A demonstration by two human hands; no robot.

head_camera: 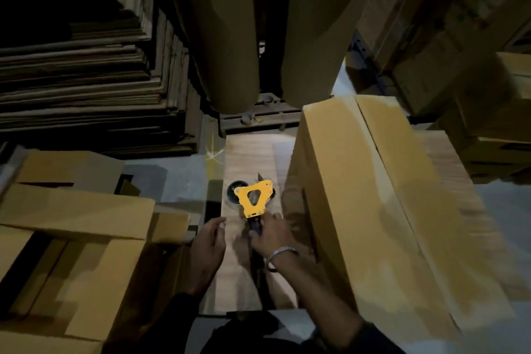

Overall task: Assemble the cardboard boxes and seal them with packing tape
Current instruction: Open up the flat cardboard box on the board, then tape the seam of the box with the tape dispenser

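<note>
A yellow tape dispenser (253,199) with a dark handle lies on a flat cardboard sheet (247,158) on the floor. My right hand (268,234), with a metal bangle at the wrist, grips the dispenser's handle. Just left of it, my left hand (208,241) rests on the sheet's left edge with relaxed fingers, holding nothing. An assembled cardboard box (382,195) with its top flaps closed along a centre seam stands right of my hands.
Open-flapped boxes (77,227) crowd the left. Stacks of flat cardboard (80,75) rise at the back left, two big paper rolls (227,31) stand behind, printed cartons (448,17) at the right. Grey floor (178,178) shows between them.
</note>
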